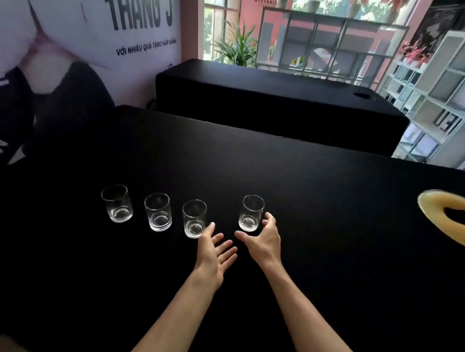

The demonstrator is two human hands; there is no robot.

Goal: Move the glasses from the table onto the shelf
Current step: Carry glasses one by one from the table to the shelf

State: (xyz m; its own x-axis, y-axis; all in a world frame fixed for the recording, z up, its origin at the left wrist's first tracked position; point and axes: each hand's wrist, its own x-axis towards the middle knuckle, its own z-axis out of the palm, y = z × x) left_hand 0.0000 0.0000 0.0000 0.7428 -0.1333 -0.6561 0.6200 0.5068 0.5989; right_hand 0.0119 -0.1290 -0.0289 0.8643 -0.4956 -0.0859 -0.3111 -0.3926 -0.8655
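Several clear, empty tumblers stand upright in a row on the black table (331, 221). The rightmost glass (251, 213) is set apart from the others. My right hand (263, 239) is open, thumb and fingers curved close around that glass's near right side, not clearly touching it. My left hand (214, 250) is open, palm up, its fingertips just right of the third glass (194, 219). Further left stand another glass (158, 212) and the leftmost glass (116, 203). A white grid shelf (446, 87) stands at the far right.
A second black-covered table (270, 102) lies behind the first. A yellow ring-shaped object (434, 213) rests at the table's right edge. A printed banner (85, 33) covers the left wall. Plants and a window are at the back.
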